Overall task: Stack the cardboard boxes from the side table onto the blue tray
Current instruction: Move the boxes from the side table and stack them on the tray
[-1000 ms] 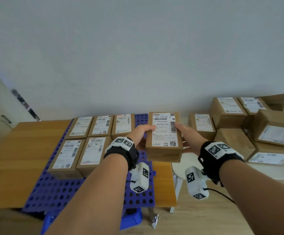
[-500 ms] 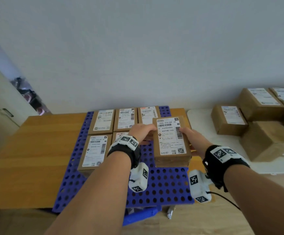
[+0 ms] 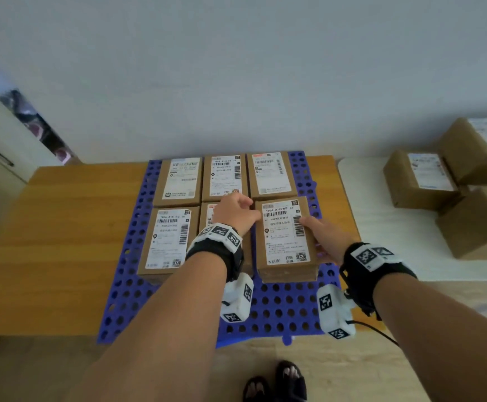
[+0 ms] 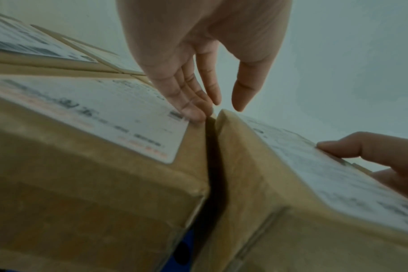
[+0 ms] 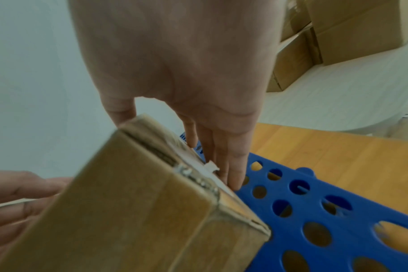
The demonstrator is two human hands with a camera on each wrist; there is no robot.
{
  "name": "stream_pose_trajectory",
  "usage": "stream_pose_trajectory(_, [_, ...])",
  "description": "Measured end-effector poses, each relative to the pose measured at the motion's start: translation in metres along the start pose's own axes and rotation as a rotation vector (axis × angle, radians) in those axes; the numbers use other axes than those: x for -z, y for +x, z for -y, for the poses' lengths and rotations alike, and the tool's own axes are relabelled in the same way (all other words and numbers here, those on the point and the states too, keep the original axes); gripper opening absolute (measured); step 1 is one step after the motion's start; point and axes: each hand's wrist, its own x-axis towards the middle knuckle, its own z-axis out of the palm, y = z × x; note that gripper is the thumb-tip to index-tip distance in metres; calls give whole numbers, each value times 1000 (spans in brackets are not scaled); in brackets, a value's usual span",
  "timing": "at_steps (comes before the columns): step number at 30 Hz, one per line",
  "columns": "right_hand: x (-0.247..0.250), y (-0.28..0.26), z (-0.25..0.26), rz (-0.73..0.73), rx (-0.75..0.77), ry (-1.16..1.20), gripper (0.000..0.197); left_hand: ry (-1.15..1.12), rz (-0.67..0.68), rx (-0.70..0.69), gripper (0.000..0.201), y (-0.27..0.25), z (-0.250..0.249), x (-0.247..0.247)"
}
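Between left hand (image 3: 235, 213) and right hand (image 3: 325, 238), labelled box (image 3: 285, 237) on blue tray (image 3: 280, 307).

The box (image 3: 285, 239) I grip between my left hand (image 3: 237, 211) and right hand (image 3: 323, 236) carries a white shipping label whose top line reads "190A A161-BB 28", with a barcode under it and a QR code at its near corner. Left of that box, past the one in between, the near-row box (image 3: 168, 242) shows a similar line, roughly "190A A161 BB 28", but blurred. The smaller print on both, and on the three far-row labels behind that box, is too small to read.
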Motion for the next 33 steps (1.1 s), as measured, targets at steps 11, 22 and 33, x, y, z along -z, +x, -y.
stream_pose_trajectory(11, [-14, 28, -2, -7, -77, 27, 43, 121, 50, -55, 53, 7, 3, -1])
stream_pose_trajectory(22, [-16, 37, -2, -2, -44, 48, 39, 139, 11, -80, 46, 5, 6, -4])
stream_pose_trajectory(33, [-11, 22, 7, -123, 179, -349, 51, 274, 51, -71, 27, -2, -14, -3])
